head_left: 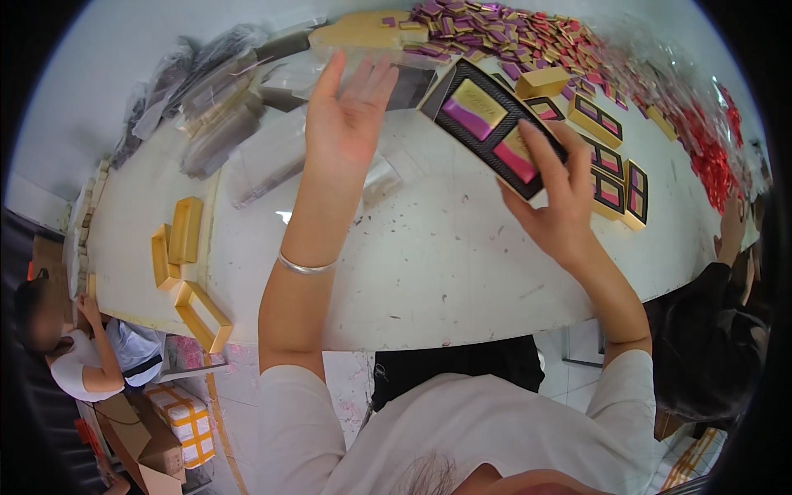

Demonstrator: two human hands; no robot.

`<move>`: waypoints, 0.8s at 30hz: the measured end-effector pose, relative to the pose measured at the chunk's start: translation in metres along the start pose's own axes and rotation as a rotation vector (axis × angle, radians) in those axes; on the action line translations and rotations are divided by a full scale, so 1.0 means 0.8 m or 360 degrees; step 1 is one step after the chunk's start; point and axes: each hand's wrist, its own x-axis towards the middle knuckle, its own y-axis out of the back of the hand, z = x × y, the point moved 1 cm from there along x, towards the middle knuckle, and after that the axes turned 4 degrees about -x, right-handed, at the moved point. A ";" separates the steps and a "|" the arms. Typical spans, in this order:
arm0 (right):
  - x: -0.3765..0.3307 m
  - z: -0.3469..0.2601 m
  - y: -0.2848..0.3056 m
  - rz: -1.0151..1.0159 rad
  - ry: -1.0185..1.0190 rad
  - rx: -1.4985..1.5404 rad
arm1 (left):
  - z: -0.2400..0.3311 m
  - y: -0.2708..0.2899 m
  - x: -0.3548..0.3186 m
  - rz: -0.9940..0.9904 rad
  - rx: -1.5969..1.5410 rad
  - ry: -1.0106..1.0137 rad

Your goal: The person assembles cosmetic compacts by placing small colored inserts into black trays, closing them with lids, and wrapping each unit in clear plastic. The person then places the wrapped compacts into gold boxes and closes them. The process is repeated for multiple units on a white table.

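Observation:
My right hand [561, 186] grips a small gold-edged box [488, 134] by its near end, tilted above the table. In its black textured insert sit a gold-and-purple wrapped piece [474, 109] and a gold-and-pink wrapped piece [516, 155], partly covered by my fingers. To the left, my left hand [351, 124] is raised with its palm showing and fingers stretched out, holding nothing. A silver bangle circles that wrist. Behind and beside the left hand lie clear plastic sleeves [272, 157], some of them hidden by it.
Filled boxes [606, 157] stand at the right, below a heap of wrapped pieces [503, 37]. Empty gold trays [186, 231] lie at the left, one at the table's [412, 280] near edge. Red-and-clear wrappers [714, 157] pile up far right. One person sits at each side.

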 end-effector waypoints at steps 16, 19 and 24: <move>0.027 -0.023 -0.015 -0.0135 0.0069 0.0109 | 0.002 -0.021 -0.017 0.0037 0.0380 -0.0431; 0.034 -0.030 -0.006 -0.0325 0.0053 -0.0004 | 0.008 -0.019 -0.013 0.0035 0.0454 -0.0391; 0.045 -0.031 0.003 -0.0321 0.0069 -0.0011 | 0.014 -0.016 -0.010 -0.0068 0.0502 -0.0323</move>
